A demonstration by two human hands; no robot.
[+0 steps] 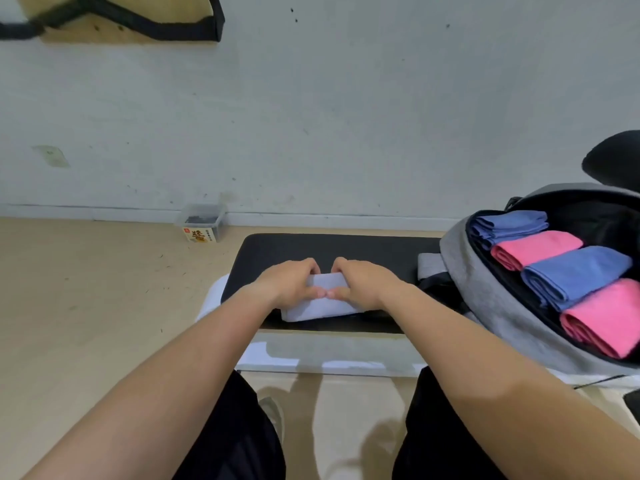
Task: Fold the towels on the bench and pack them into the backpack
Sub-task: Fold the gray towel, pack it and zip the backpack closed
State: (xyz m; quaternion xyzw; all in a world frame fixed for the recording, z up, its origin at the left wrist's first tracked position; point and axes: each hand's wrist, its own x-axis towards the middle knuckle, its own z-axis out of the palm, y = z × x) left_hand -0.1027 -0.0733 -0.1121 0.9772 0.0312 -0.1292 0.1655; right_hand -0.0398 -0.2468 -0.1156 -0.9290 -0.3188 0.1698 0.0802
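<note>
Both hands press on one white towel, already folded into a compact block at the near edge of the black counter. The left hand and right hand sit side by side with thumbs touching, their fingers curled over the far edge and holding the fold flat. This looks like the last crease before packing; next the bundle must be lifted intact and carried right into the open grey backpack. Four folded towels already lie inside: two blue, two pink.
</note>
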